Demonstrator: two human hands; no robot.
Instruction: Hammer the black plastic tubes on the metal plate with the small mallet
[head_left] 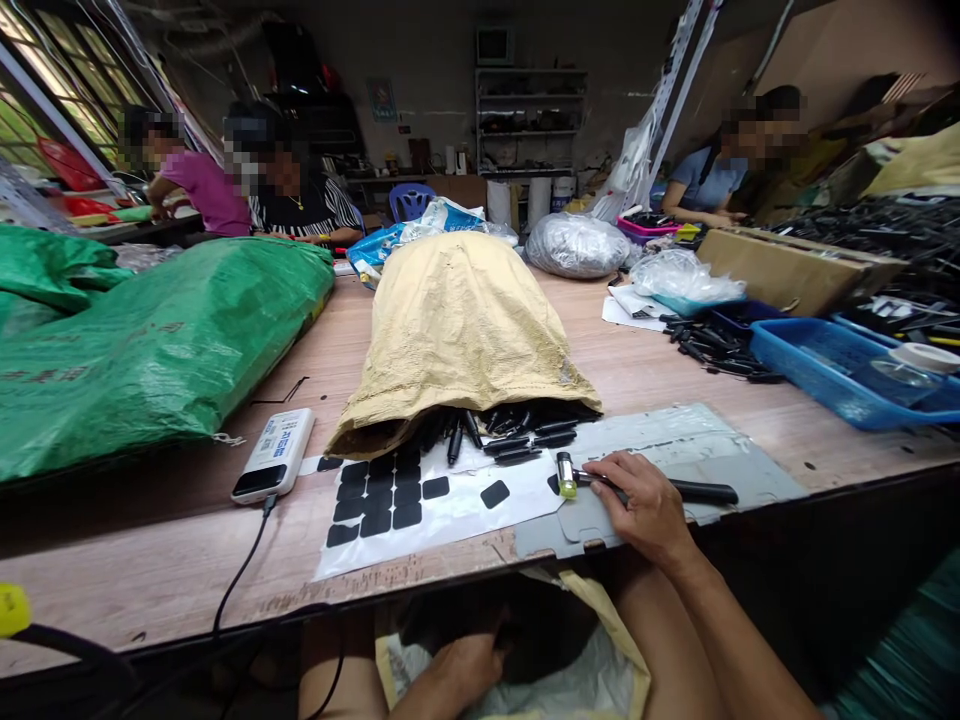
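Note:
My right hand (649, 505) is closed around the shaft of a hammer (705, 492) lying low over a grey board (720, 450). Its head is shiny metal with a yellow-green face, and its grip is black. My left hand (461, 675) reaches down into an open bag (634, 670) with a yellowish rim between my legs; its fingers are lost in the dark inside. A white sheet (450, 530) with black rounded-square stickers lies left of the hammer. Behind it, black pen-like pieces (517, 445) spill from the mouth of a tan woven sack (465, 320).
A green sack (150, 350) and a white power bank (274, 455) with a cable occupy the left. Blue trays (847, 370), a cardboard box (780, 265) and heaps of black parts stand right. Several people sit at work farther back. The table's front edge runs above my lap.

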